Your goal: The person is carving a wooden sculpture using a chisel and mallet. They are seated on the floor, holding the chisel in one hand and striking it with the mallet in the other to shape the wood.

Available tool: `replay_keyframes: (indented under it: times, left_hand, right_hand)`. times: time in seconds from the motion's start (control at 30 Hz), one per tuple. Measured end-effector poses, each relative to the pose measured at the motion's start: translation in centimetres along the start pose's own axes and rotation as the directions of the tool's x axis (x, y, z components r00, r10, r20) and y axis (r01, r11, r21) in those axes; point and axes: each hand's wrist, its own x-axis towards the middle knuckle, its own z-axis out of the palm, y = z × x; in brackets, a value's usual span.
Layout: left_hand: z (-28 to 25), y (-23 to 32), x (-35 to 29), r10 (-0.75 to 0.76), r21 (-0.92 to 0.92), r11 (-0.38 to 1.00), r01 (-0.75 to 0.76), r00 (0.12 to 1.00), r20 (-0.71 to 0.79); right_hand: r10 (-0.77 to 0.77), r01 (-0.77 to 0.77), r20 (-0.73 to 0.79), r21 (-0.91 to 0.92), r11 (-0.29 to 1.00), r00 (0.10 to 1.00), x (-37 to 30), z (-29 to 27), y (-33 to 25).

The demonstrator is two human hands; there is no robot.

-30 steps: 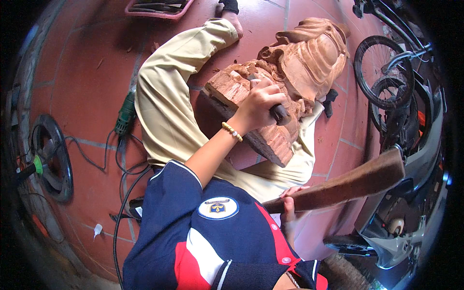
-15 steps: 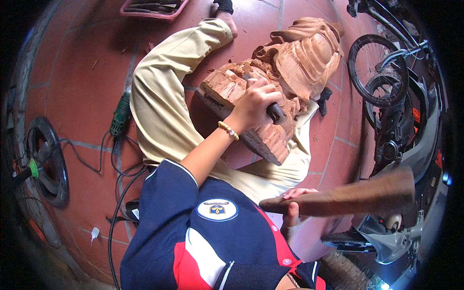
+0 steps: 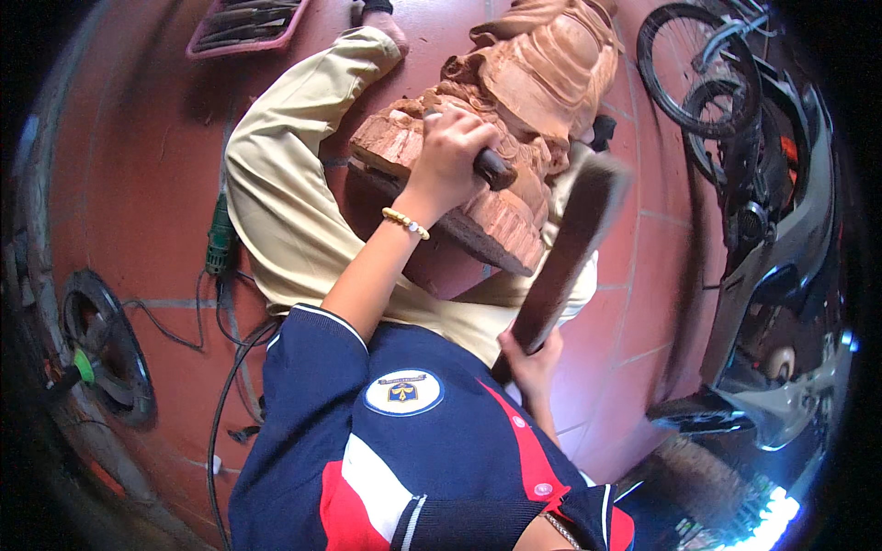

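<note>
A reddish-brown wood carving [image 3: 544,87] with smooth, flowing folds lies between my legs, its rough-hewn base [image 3: 501,241] toward me. My left hand [image 3: 448,163] is wrapped round a chisel [image 3: 497,172] over the carved part near the base. The dark butt of its handle sticks out beside my hand; the cutting end is mostly hidden. To the right, my right hand [image 3: 536,364] grips a long dark wooden mallet [image 3: 571,253] by its narrow end. The broad end of the mallet is raised, slightly blurred, right of the carving and apart from the chisel.
A pink tray [image 3: 195,48] of several carving tools stands at the far left. A green power tool [image 3: 219,241] with a black cord lies beside my left leg, and a dark wheel [image 3: 108,349] farther left. A bicycle [image 3: 694,69] and a motorbike [image 3: 781,275] line the right side.
The mallet has swung from pointing right to pointing up and away, nearer the carving. My left hand still holds the chisel at the carving. The whole view has shifted a little.
</note>
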Motion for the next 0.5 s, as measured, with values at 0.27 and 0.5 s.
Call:
replay_keyframes:
  times: [0.27, 0.5]
  left_hand:
    - [-7.2, 0.9, -1.7, 0.057, 0.107, 0.993, -0.049, 0.996, -0.074]
    - [-19.6, 7.7, -11.0, -0.078, -0.227, 0.916, 0.332, 0.701, 0.709]
  right_hand:
    - [-0.131, 0.350, -0.352, 0.683, 0.641, 0.927, 2.5, 4.5, -8.0]
    - [0.073, 0.216, -0.257, 0.909, 0.356, 0.964, -5.1, 13.2, -11.6]
